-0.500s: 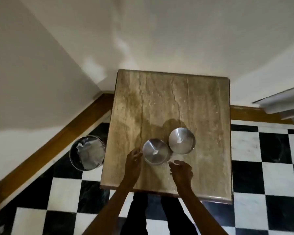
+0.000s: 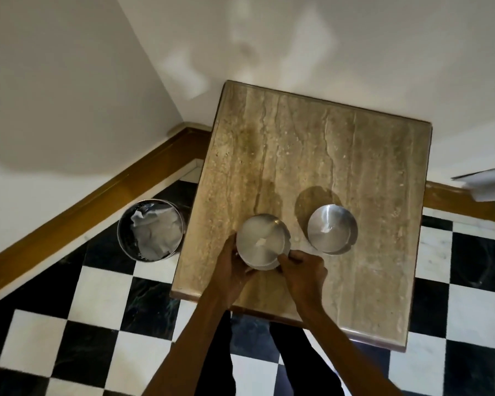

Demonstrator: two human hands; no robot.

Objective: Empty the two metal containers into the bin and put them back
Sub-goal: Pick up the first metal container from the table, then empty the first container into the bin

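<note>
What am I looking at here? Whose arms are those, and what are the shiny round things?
There is no machine here. The camera sits on a person's head and looks down, so you see that person's own arms and legs from above. In front is a small stone table. Two shiny metal containers stand on it, each with a little white scrap inside. The left hand and the right hand have their grip on the nearer container, one hand on each side. The other container stands alone to the right, untouched. On the checkered floor, left of the table, is a round bin with crumpled paper in it.
</note>
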